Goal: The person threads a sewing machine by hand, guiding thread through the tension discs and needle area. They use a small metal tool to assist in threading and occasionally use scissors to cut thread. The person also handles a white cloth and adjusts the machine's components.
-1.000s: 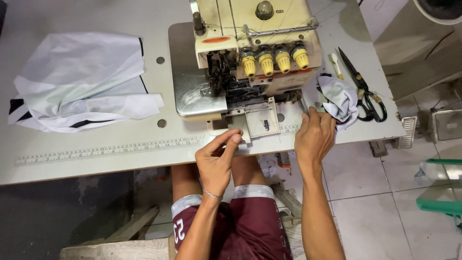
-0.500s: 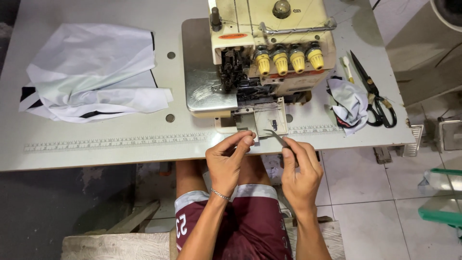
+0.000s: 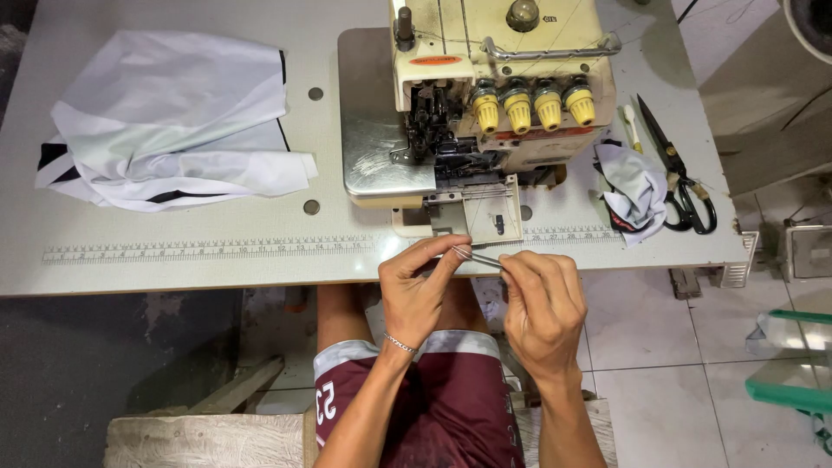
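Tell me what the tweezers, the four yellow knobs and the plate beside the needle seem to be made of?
Tweezers, pinched between both hands: thin bright metal, going by the glint. Yellow knobs: probably plastic, with an even matte colour. Plate: bare steel by its look, grey with dull reflections and fine scratches.

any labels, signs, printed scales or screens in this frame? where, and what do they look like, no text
No screens or packages.
Orange label: narrow oval strip on the cream sewing machine, upper left of its face.
Small dark mark: machine top, beside the round knob.
Printed ruler scale: long pale strip along the table's front edge, dark ticks.
White print: on the maroon shorts' leg.
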